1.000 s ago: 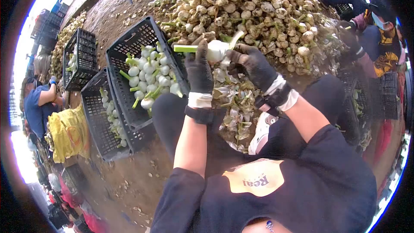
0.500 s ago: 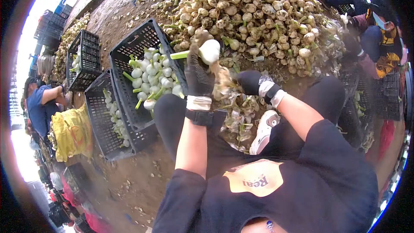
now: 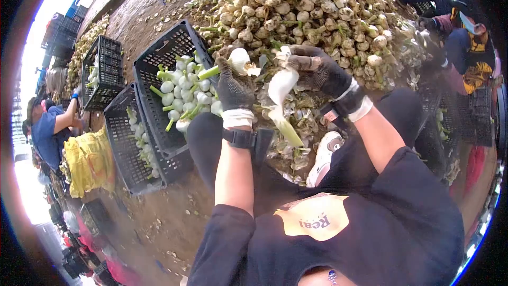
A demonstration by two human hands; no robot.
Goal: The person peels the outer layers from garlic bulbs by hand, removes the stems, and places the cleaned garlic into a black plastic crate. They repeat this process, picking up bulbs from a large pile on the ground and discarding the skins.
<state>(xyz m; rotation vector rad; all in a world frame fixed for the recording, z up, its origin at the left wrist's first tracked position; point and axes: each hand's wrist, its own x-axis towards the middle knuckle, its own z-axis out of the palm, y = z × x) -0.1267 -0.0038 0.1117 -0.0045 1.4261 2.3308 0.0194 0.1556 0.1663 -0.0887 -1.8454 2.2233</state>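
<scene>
My left hand [image 3: 236, 86], in a dark glove, is closed around a white garlic bulb [image 3: 241, 61]. The bulb's short green stem points left, and a torn bit of skin sticks out at its right side. My right hand [image 3: 321, 74], gloved too, pinches a long strip of garlic skin [image 3: 283, 87] that hangs below its fingers, white above and pale green at the lower end. The two hands are apart, with the strip between them. Left of my left hand, a black crate [image 3: 145, 71] holds several clean white bulbs with green stems [image 3: 182, 92].
A large heap of unpeeled garlic [image 3: 317, 10] lies ahead. Loose skins [image 3: 296, 161] cover the ground between my legs. More crates [image 3: 103, 66] and a yellow sack [image 3: 90, 161] stand left. A person [image 3: 50, 130] sits at far left, another [image 3: 460, 47] at far right.
My right hand has risen beside the left and now holds a strip of skin in clear view. My left hand has shifted slightly left with the bulb. The person at left has raised an arm.
</scene>
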